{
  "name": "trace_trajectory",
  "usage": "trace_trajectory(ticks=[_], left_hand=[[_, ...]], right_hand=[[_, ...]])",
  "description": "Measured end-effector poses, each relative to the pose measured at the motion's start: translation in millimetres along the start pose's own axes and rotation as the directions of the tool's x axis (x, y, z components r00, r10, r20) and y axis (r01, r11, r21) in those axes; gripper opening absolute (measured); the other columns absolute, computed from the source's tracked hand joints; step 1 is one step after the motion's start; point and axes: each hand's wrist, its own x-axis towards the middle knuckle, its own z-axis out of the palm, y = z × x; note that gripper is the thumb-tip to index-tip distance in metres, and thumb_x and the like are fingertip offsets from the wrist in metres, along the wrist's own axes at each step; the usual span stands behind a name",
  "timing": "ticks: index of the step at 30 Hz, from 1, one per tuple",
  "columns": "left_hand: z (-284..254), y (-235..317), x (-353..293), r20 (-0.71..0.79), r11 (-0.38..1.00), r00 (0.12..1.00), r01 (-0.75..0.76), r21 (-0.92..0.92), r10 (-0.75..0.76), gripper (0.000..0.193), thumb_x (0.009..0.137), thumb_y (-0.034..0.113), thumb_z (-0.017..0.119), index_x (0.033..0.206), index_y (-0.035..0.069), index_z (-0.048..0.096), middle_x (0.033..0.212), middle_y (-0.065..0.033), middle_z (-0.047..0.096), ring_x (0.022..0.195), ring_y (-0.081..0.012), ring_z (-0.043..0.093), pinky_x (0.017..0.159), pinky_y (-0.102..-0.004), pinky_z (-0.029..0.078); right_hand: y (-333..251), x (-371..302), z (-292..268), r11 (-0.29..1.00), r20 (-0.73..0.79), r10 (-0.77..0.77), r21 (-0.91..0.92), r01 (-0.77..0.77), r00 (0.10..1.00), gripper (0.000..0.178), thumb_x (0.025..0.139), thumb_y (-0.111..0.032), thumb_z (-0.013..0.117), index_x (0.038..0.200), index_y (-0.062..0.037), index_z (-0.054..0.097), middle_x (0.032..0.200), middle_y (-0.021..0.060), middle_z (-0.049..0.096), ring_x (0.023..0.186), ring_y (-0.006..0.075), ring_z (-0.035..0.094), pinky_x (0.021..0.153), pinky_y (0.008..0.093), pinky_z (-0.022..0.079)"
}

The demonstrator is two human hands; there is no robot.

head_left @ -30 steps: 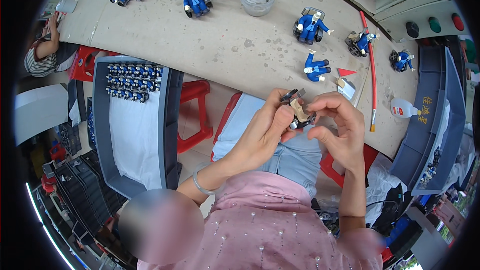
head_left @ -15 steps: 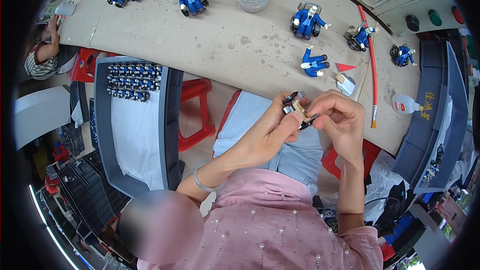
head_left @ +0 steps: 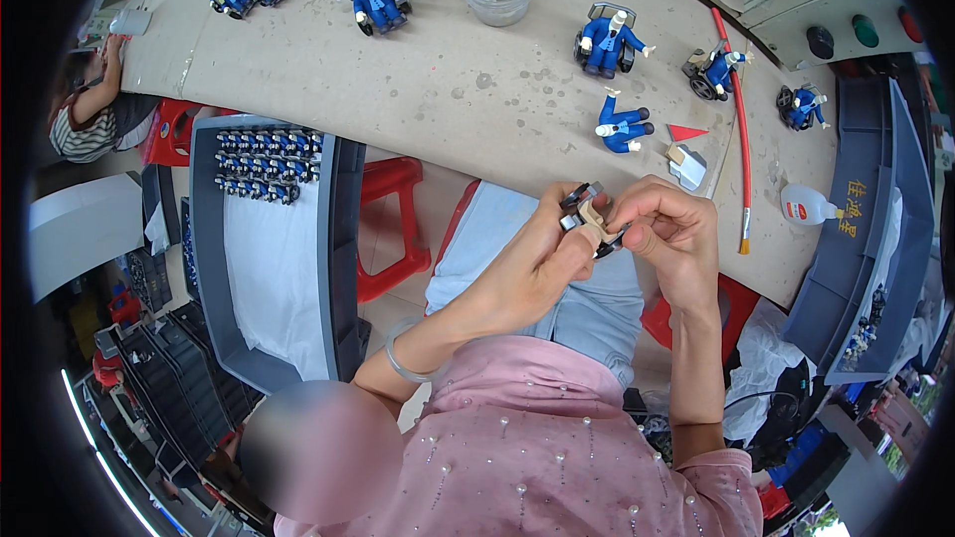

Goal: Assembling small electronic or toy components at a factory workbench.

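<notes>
Over my lap, at the table's near edge, my left hand (head_left: 552,257) is closed around a small toy wheelchair (head_left: 594,214) with a beige seat and dark wheels. The fingers of my right hand (head_left: 668,234) pinch its right side, where a dark wheel partly shows; my fingertips hide the exact contact. Just beyond my hands, a loose toy figure (head_left: 622,127) in a blue suit lies on the table with its arms out. Beside it are a red triangular piece (head_left: 686,131) and a grey-and-beige toy part (head_left: 686,168).
The table (head_left: 477,99) carries several blue figures in wheelchairs, a clear tub (head_left: 498,10), a red-handled brush (head_left: 741,139) and a white bottle (head_left: 808,205). A grey crate (head_left: 343,239) holding rows of figures stands left, a blue-grey crate (head_left: 867,229) right. Another person (head_left: 90,119) sits far left.
My right hand has shifted very slightly to the left along with a small turn of the view. Both hands keep their hold on the toy wheelchair.
</notes>
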Motion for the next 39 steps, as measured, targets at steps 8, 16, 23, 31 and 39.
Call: trace_trajectory(ticks=[8, 16, 23, 31, 39], left_hand=[[-1, 1, -1, -0.003, 0.999, 1.000, 0.002, 0.046, -0.002, 0.037, 0.097, 0.012, 0.035, 0.130, -0.004, 0.030, 0.091, -0.0050, 0.048, 0.072, -0.0068, 0.040, 0.063, -0.0199, 0.037], [-4, -3, 4, -0.025, 0.763, 0.923, -0.302, 0.572, 0.385, 0.045, 0.096, 0.020, 0.045, 0.126, -0.005, 0.025, 0.087, -0.0173, 0.052, 0.073, -0.0285, 0.055, 0.066, -0.0348, 0.044], [-6, -2, 7, 0.054, 0.688, 0.902, -0.364, 0.628, 0.428, 0.058, 0.094, 0.035, 0.050, 0.128, -0.003, 0.022, 0.086, -0.0192, 0.053, 0.068, -0.0368, 0.056, 0.062, -0.0405, 0.044], [-10, -7, 6, 0.125, 0.705, 0.948, -0.304, 0.641, 0.294, 0.066, 0.090, 0.028, 0.057, 0.133, -0.004, 0.019, 0.081, -0.0211, 0.056, 0.068, -0.0395, 0.058, 0.060, -0.0424, 0.045], [-10, -10, 9, 0.112, 0.664, 0.903, -0.385, 0.642, 0.415, 0.064, 0.085, 0.011, 0.056, 0.133, -0.004, 0.017, 0.085, -0.0210, 0.056, 0.070, -0.0399, 0.059, 0.061, -0.0432, 0.046]], right_hand=[[2, -1, 1, 0.999, -0.019, 0.010, 0.031, -0.009, 1.000, 0.014, 0.079, -0.006, 0.072, 0.087, 0.0044, 0.067, 0.089, 0.0078, 0.063, 0.081, 0.0125, 0.062, 0.075, 0.0243, 0.050], [-7, 0, 15, 0.981, -0.068, -0.071, -0.184, 0.057, 0.995, 0.016, 0.080, -0.002, 0.067, 0.095, 0.0028, 0.061, 0.094, 0.0086, 0.062, 0.087, 0.0150, 0.062, 0.077, 0.0268, 0.051], [-21, 3, 17, 0.845, -0.027, -0.237, -0.500, 0.192, 0.971, 0.022, 0.078, -0.008, 0.070, 0.095, 0.0022, 0.060, 0.097, 0.0097, 0.060, 0.084, 0.0196, 0.062, 0.077, 0.0289, 0.051], [-25, 9, -2, 0.783, 0.212, -0.095, -0.587, 0.205, 0.973, 0.024, 0.079, -0.012, 0.070, 0.092, 0.0046, 0.057, 0.091, 0.0104, 0.058, 0.076, 0.0185, 0.058, 0.068, 0.0283, 0.049], [-10, 2, 30, 0.702, 0.005, -0.347, -0.663, 0.262, 0.938, 0.013, 0.078, 0.002, 0.063, 0.089, 0.0046, 0.055, 0.088, 0.0130, 0.057, 0.069, 0.0233, 0.058, 0.060, 0.0285, 0.047]])
